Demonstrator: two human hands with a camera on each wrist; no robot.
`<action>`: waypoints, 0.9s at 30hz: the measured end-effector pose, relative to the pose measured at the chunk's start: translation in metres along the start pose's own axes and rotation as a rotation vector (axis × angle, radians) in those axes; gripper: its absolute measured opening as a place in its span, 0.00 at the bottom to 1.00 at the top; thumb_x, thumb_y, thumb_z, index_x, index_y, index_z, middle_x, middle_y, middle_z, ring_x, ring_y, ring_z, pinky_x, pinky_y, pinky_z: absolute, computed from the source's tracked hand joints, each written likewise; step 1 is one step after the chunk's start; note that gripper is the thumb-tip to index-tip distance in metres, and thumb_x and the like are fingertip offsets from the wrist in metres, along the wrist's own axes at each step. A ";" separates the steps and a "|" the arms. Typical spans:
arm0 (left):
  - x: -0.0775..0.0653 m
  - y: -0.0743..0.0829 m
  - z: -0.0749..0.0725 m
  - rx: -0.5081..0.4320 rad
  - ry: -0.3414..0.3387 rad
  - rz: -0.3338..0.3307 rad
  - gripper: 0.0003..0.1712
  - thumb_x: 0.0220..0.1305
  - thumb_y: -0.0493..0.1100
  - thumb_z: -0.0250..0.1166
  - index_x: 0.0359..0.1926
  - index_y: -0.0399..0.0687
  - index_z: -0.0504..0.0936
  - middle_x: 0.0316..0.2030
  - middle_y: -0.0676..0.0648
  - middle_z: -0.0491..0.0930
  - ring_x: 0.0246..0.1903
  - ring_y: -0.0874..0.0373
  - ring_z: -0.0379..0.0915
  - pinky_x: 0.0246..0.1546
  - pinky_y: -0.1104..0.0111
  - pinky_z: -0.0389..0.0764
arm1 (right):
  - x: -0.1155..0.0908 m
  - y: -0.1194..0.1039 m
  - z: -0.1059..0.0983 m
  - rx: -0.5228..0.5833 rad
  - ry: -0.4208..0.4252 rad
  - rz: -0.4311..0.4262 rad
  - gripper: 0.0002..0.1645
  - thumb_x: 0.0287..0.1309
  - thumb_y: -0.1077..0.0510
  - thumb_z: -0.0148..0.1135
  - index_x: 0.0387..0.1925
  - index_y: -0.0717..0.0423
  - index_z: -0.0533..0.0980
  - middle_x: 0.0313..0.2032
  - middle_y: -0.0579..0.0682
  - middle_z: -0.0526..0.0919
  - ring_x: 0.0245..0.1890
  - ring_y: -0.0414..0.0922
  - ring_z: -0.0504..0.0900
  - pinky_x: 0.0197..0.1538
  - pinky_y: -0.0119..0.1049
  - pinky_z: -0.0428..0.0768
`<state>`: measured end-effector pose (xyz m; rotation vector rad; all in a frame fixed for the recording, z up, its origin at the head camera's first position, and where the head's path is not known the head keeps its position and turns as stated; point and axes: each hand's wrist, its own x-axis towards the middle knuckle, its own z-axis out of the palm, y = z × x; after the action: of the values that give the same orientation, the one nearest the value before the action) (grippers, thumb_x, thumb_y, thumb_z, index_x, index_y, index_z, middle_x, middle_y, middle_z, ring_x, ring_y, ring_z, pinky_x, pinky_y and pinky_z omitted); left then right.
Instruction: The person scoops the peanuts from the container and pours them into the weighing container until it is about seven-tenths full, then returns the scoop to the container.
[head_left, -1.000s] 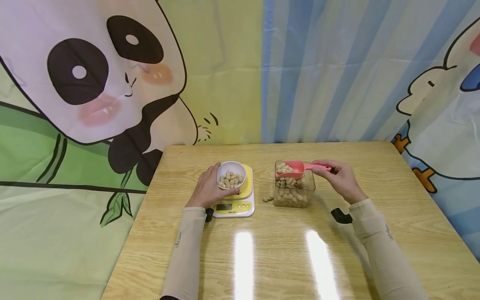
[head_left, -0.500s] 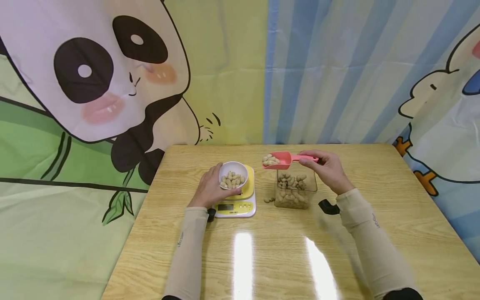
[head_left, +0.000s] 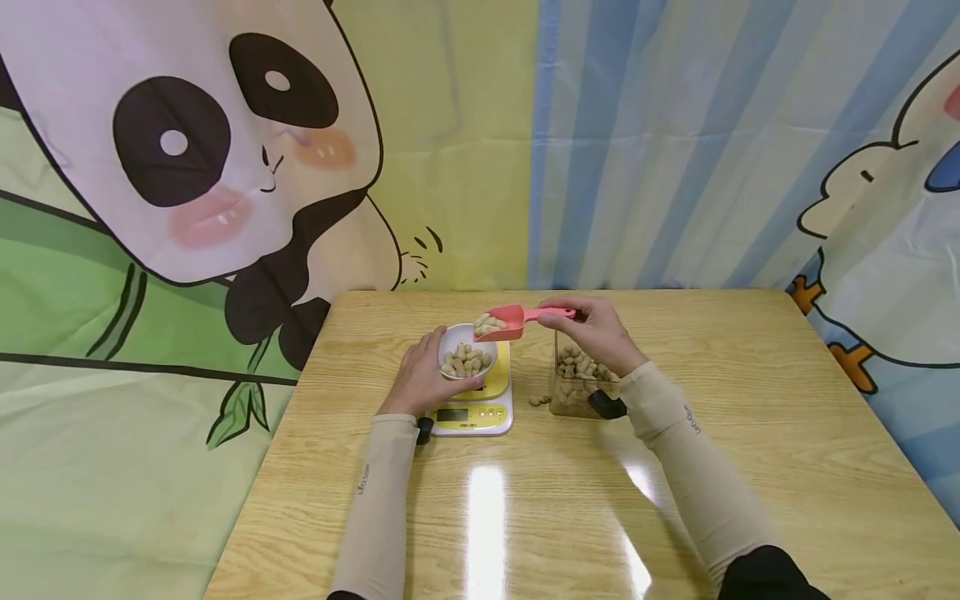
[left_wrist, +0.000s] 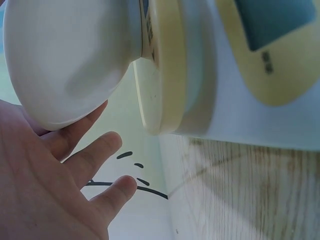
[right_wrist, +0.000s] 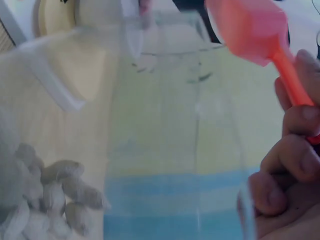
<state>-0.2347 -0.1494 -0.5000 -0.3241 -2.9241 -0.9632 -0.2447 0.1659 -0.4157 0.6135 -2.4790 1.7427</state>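
Observation:
My left hand holds a small white bowl at its side, thumb at the near rim. Several unshelled peanuts lie in it. The bowl is at the yellow and white kitchen scale; in the left wrist view, the bowl appears against the scale's platform, with some fingers spread below it. My right hand pinches the handle of a pink scoop. Peanuts fill the scoop's front, which hangs over the bowl's right rim. In the right wrist view, fingers curl round the handle.
A clear plastic container with many peanuts stands right of the scale, partly hidden by my right hand and wrist strap. Some loose peanuts lie between them on the wooden table. Behind the table hangs a printed curtain.
My right hand has lifted the loaded scoop out of the container and carried it left, over the bowl's edge. The left hand stays at the bowl.

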 end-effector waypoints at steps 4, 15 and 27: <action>0.000 0.000 -0.001 0.006 -0.008 -0.009 0.71 0.42 0.74 0.77 0.79 0.50 0.53 0.71 0.44 0.64 0.66 0.45 0.62 0.72 0.47 0.54 | 0.007 -0.004 0.013 -0.077 -0.041 0.002 0.18 0.64 0.46 0.70 0.50 0.49 0.86 0.36 0.51 0.85 0.23 0.44 0.69 0.26 0.33 0.70; 0.003 0.002 -0.001 0.006 -0.016 -0.008 0.71 0.41 0.75 0.77 0.78 0.48 0.54 0.69 0.46 0.66 0.65 0.46 0.63 0.72 0.46 0.54 | 0.013 -0.013 0.023 -0.295 -0.119 -0.066 0.16 0.63 0.44 0.70 0.47 0.47 0.86 0.35 0.44 0.85 0.29 0.44 0.77 0.33 0.39 0.79; 0.001 0.001 -0.001 0.003 -0.014 -0.013 0.72 0.41 0.75 0.77 0.79 0.47 0.54 0.70 0.44 0.65 0.66 0.45 0.62 0.73 0.47 0.53 | 0.011 -0.016 0.021 -0.285 -0.103 -0.053 0.16 0.63 0.45 0.70 0.48 0.48 0.86 0.37 0.44 0.86 0.30 0.44 0.79 0.34 0.40 0.80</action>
<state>-0.2355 -0.1492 -0.4983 -0.3141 -2.9439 -0.9618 -0.2450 0.1392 -0.4062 0.7489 -2.6817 1.3361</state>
